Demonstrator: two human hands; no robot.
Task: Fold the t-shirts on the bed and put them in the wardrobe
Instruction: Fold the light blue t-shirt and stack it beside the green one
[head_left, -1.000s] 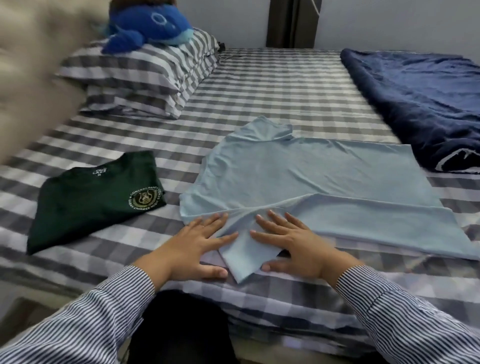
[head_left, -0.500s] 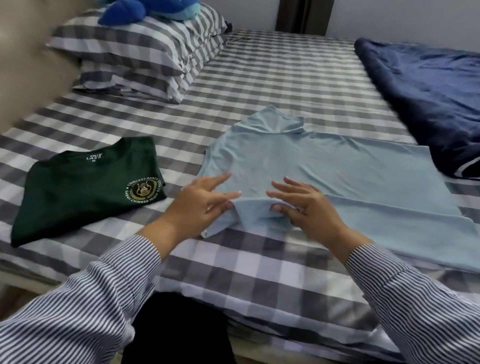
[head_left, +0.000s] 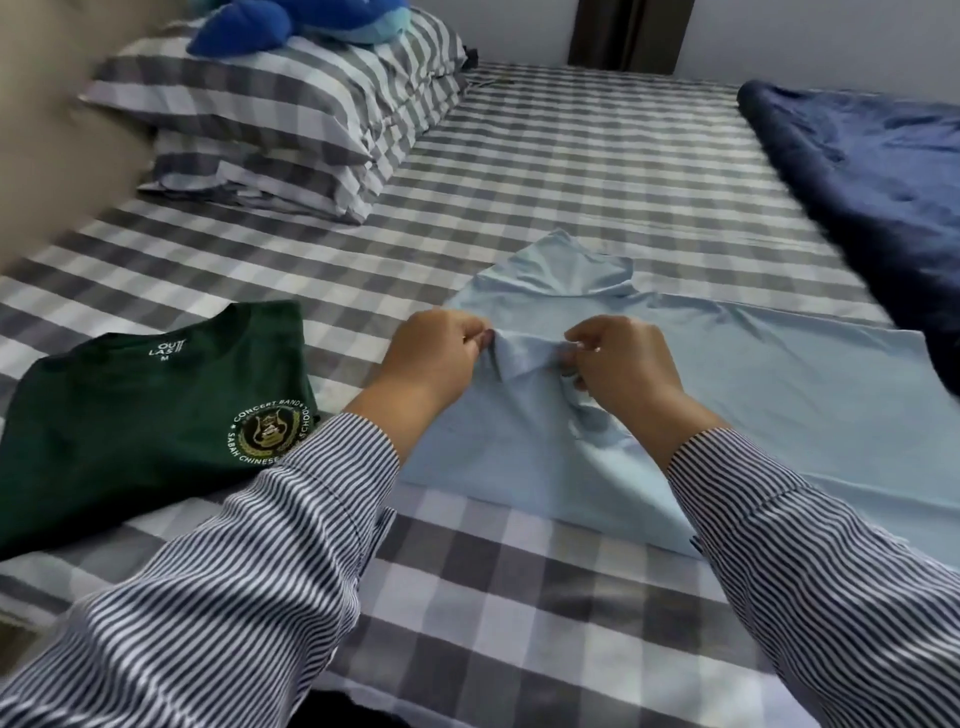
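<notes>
- Nearest: your striped sleeves (head_left: 249, 587) come in from the bottom corners, left and right, over the near edge of the checked bed (head_left: 519, 597).
- Your left hand (head_left: 434, 353) pinches a raised fold of the light blue t-shirt (head_left: 779, 405), fingers curled tight on the cloth.
- Your right hand (head_left: 623, 364) pinches the same fold just right of the left hand, fingers curled on it too; the two hands are near each other, with a short bridge of cloth between them.
- Light blue t-shirt lies spread on the bed centre-right, its near-left part lifted off the sheet by your hands, the rest flat and running out to the right.
- Green t-shirt (head_left: 130, 426) lies folded on the bed to the left, just beside your left sleeve, crest and neck label up.
- Farther right: dark blue blanket (head_left: 872, 176) bunched along the right side of the bed.
- Far left: two checked pillows (head_left: 291, 124) stacked, a blue plush toy (head_left: 291, 26) on top, partly cut off by the frame.
</notes>
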